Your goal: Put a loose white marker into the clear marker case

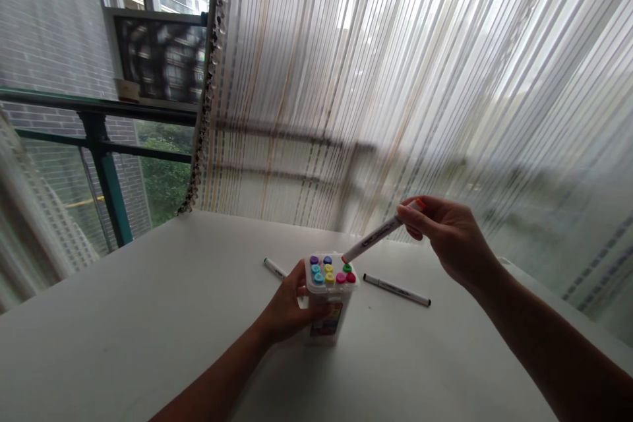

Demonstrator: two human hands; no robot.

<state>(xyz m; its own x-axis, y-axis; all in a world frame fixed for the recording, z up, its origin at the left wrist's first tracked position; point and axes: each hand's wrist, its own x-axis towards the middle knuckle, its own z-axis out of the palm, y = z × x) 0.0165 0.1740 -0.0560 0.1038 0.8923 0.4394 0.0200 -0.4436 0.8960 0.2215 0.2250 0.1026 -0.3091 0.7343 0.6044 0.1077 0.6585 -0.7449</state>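
Note:
My left hand (289, 306) is wrapped round a clear plastic marker case (324, 333) that stands upright on the white table. Several markers sit in the case, their purple, blue, yellow, pink, red and green ends (329, 269) facing up. Between the thumb and fingers of my right hand (442, 224) is a white marker (378, 235) with orange-red ends. It slants down to the left, its lower tip at the case's back right rim; whether it touches is unclear. My left hand partly covers the case's side and label.
On the white table (148, 316), a black-ended marker (397, 290) lies right of the case. A green-ended marker (275, 268) lies behind my left hand, partly hidden. A striped sheer curtain (306, 79) hangs along the table's far edge, with a green railing (101, 145) at the left.

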